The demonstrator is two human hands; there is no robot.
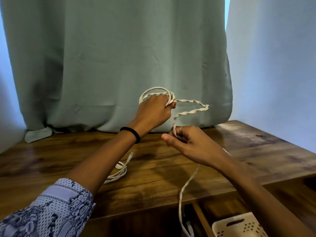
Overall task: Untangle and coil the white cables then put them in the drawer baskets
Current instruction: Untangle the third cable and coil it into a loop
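Holding a few loops of a twisted white cable (191, 111), the left hand (153, 112) is raised above the counter (51, 161), in front of a grey-green curtain (111, 57). Its fingers are curled round the loops, which arch up over its knuckles, and a black band (130, 134) sits on that wrist. From this grip the cable runs right, bends back sharply and drops to the right hand (186, 142), which is lower and nearer. That hand has its fingers curled round the strand, thumb stretched out to the left, and a ring (180, 128) on one finger. Below the right hand the cable reappears under the wrist, hangs past the front edge of the counter and trails down toward the bottom of the view, beside an open drawer (222, 209).

In the drawer, at the lower right, stands a cream basket (239, 226) with a slot handle and small holes in its wall. The right forearm covers part of it.

A second white cable (119, 170) lies in a loose bundle on the counter, partly hidden beneath the left forearm, with its plug end pointing away from the person. The left sleeve (51, 211) is patterned blue and white. Pale walls show on either side of the curtain.
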